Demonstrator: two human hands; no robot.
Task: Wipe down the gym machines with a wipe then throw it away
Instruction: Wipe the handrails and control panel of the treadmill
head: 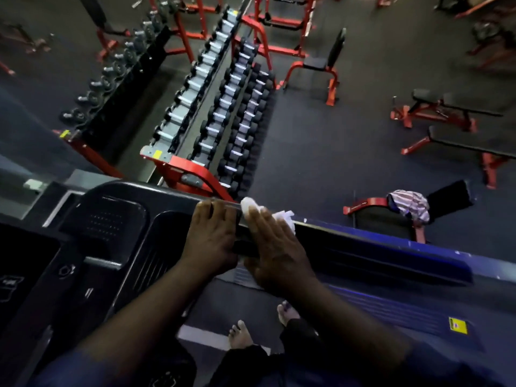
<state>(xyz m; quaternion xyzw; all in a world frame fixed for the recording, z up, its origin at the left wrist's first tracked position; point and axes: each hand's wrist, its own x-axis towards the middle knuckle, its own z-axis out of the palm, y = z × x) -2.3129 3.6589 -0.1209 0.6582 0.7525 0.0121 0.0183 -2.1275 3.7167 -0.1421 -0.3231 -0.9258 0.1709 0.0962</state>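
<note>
A white wipe (284, 219) lies on the top edge of a dark gym machine (117, 224), a treadmill-like console with a blue side rail (391, 247). My right hand (276, 247) presses flat on the wipe with straight fingers; white cloth shows past the fingertips and at the hand's right side. My left hand (212, 236) rests just beside it on the same top edge, fingers laid over the rim and slightly bent; I cannot tell whether they hold it.
Beyond the machine stands a red dumbbell rack (223, 113) with several dumbbells. Red-framed benches (458, 141) and a seat (318, 65) stand on the dark floor at right. A striped cloth (410, 205) lies on a low bench. My bare feet (240, 335) show below.
</note>
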